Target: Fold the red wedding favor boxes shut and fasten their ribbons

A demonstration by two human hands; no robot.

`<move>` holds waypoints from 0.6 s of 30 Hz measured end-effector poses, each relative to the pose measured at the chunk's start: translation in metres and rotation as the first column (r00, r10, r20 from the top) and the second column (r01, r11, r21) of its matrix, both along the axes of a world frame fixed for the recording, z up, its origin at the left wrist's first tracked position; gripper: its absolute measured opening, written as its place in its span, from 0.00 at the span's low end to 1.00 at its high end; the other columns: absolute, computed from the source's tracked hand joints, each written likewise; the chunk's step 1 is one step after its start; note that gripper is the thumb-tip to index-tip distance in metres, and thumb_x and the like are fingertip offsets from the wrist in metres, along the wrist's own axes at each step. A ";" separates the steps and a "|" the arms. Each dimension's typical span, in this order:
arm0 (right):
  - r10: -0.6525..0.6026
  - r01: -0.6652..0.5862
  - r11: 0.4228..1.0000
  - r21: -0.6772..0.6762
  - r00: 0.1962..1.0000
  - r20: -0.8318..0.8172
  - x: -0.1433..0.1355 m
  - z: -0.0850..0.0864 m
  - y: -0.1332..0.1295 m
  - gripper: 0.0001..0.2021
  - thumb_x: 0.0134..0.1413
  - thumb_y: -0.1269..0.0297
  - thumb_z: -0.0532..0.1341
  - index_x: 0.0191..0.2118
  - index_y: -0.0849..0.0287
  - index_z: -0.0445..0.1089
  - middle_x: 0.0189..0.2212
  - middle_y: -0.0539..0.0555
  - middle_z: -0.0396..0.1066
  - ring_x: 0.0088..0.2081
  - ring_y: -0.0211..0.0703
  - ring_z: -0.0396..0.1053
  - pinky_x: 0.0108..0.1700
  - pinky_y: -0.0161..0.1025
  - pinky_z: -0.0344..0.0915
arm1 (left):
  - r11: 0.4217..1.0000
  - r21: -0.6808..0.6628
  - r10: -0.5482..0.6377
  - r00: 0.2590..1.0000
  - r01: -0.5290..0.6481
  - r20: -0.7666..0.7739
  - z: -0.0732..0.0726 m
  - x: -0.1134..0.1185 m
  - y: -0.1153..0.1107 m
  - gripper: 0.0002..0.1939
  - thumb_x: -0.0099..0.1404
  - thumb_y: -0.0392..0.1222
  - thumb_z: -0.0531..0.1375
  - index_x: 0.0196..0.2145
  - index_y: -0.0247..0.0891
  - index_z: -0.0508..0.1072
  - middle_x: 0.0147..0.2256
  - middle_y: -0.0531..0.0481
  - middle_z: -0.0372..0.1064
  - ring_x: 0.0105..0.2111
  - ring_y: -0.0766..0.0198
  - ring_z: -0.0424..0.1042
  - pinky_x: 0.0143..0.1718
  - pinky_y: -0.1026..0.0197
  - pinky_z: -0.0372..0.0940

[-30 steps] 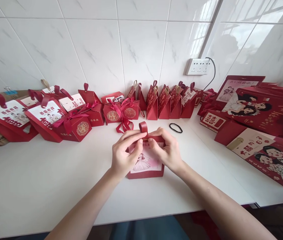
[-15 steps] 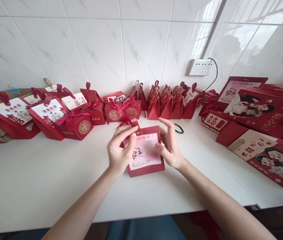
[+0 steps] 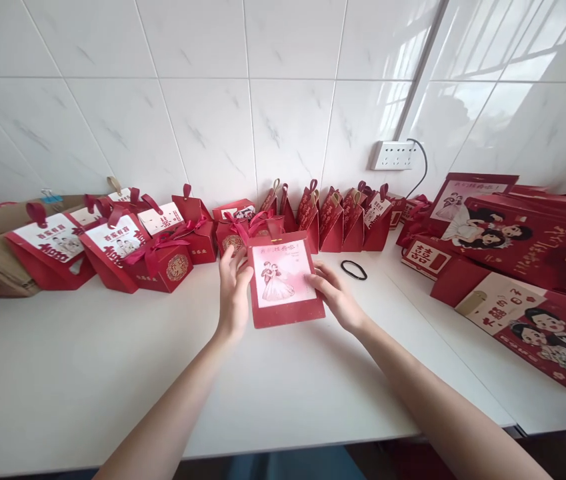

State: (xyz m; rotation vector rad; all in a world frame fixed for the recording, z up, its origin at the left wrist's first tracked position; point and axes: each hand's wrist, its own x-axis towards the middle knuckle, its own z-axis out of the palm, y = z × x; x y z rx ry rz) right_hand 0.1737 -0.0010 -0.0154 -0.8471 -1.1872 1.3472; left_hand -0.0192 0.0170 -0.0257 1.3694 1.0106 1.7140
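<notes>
Red cardboard piece [image 3: 289, 292], pink couple print [image 3: 281, 273] upright, facing camera, gripped by right hand [image 3: 339, 293]

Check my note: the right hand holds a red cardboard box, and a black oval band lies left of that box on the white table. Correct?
Not quite: the head view shows the black oval band lying right of the red cardboard box. The rest stands.

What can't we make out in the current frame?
All in the head view:
- Back of the red box: faces away from the camera.
- Right hand: partly hidden behind the red box.
- Left hand: it's at the box's edge, but the angle doesn't settle whether it touches.
- Fine print on the card: too small to read.
- Large printed box: cut off by the right edge.
</notes>
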 end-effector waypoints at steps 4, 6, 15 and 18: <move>-0.108 0.103 0.994 -0.043 0.985 -0.131 0.003 -0.006 0.009 0.19 0.49 0.52 0.66 0.44 0.55 0.68 0.42 0.53 0.74 0.41 0.47 0.73 0.35 0.38 0.68 | 0.991 -0.121 -0.064 0.998 0.061 -0.019 -0.009 0.003 0.005 0.27 0.67 0.56 0.54 0.58 0.42 0.59 0.59 0.38 0.63 0.56 0.54 0.70 0.46 0.57 0.72; -0.130 0.119 0.990 -0.072 0.975 -0.179 0.003 -0.009 0.012 0.20 0.49 0.49 0.66 0.42 0.56 0.67 0.41 0.54 0.74 0.40 0.48 0.72 0.33 0.38 0.67 | 0.980 -0.175 -0.105 0.994 0.098 -0.033 -0.011 0.007 0.005 0.27 0.65 0.58 0.54 0.56 0.40 0.62 0.57 0.37 0.66 0.54 0.52 0.71 0.45 0.54 0.72; -0.077 0.013 0.982 -0.189 0.938 -0.339 -0.008 -0.009 0.008 0.20 0.51 0.50 0.64 0.45 0.58 0.67 0.42 0.57 0.74 0.38 0.49 0.72 0.34 0.42 0.70 | 0.951 -0.215 -0.231 0.972 0.220 -0.028 -0.001 0.015 -0.006 0.34 0.58 0.63 0.60 0.55 0.40 0.61 0.51 0.38 0.70 0.50 0.52 0.74 0.48 0.50 0.71; -0.031 -0.049 0.979 -0.199 0.925 -0.379 -0.010 -0.008 0.005 0.18 0.55 0.53 0.62 0.48 0.57 0.68 0.45 0.57 0.74 0.42 0.49 0.72 0.39 0.44 0.72 | 0.960 -0.202 -0.204 0.979 0.195 -0.027 0.001 0.017 -0.009 0.36 0.55 0.58 0.65 0.56 0.41 0.59 0.50 0.40 0.70 0.49 0.54 0.73 0.48 0.53 0.70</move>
